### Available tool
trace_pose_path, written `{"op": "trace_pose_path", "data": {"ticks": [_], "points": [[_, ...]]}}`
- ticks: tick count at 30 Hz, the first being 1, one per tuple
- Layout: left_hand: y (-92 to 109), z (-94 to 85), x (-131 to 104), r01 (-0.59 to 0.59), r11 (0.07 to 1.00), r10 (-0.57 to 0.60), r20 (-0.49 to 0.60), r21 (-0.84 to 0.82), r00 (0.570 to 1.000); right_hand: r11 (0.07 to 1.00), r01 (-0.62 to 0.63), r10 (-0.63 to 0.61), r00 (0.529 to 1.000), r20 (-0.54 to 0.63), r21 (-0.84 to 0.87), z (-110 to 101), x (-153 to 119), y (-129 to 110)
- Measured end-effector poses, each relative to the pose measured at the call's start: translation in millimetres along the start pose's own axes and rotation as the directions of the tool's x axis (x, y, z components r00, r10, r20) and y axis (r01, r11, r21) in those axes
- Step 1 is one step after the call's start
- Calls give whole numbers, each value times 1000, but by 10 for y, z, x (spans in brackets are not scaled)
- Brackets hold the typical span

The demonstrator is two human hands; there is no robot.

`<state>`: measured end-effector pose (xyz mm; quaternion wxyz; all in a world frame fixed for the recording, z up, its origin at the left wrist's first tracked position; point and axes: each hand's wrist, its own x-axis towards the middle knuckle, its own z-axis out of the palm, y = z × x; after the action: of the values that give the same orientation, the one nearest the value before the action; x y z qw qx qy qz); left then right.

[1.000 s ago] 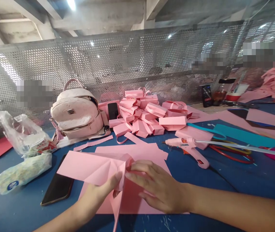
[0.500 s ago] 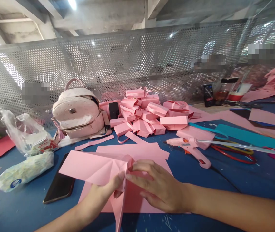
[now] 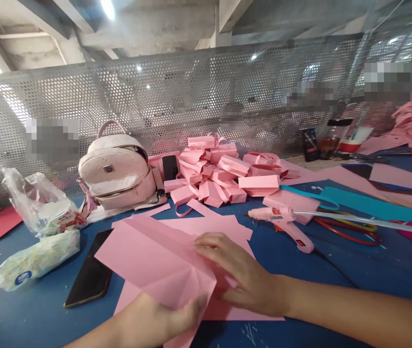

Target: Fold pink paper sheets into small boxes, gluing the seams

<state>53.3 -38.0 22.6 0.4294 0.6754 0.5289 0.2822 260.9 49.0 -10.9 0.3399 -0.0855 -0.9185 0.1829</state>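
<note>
A creased sheet of pink paper [image 3: 155, 251] lies tilted between my two hands, over more flat pink paper [image 3: 242, 227] on the blue table. My left hand [image 3: 169, 316] grips its near edge, thumb on top and the other fingers hidden underneath. At its right side, my right hand [image 3: 236, 273] has the fingertips bent against the paper; whether they pinch it is partly hidden and blurred. Just beyond lies a pile of folded pink paper boxes [image 3: 220, 171]. A pink hot glue gun [image 3: 281, 222] with a clear glue stick rests to the right.
Left of the paper are a black phone [image 3: 92, 270], a tissue pack [image 3: 35, 256] and a plastic bag [image 3: 42, 208]. A pale pink backpack [image 3: 115, 169] stands behind. Teal paper [image 3: 376, 203], red handles [image 3: 347, 234] and a glass jar [image 3: 332, 140] sit at right, before a perforated metal screen [image 3: 191, 82].
The paper has turned and opened out wider, its folded corner swinging right. My left hand has shifted right and nearer to me; my right hand stays at the paper's right side.
</note>
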Motion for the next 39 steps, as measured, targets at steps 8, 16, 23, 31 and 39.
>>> {"op": "trace_pose_path", "data": {"ticks": [8,16,23,31,39], "points": [[36,6,6,-75,984,73,18,160,997,895,-296,267,955,129,335,40,-48,73],[-63,-37,-13,-75,925,58,55,372,997,642,-437,409,890,201,630,16,-30,-43],[-61,-158,51,-376,796,378,96,473,921,592,-464,550,830,90,659,3,84,-39],[-155,-593,380,-399,843,512,-312,360,800,431,-535,740,670,54,727,46,91,119],[-654,-836,681,-199,956,260,-309,213,915,324,-518,798,599,65,792,57,68,171]]}}
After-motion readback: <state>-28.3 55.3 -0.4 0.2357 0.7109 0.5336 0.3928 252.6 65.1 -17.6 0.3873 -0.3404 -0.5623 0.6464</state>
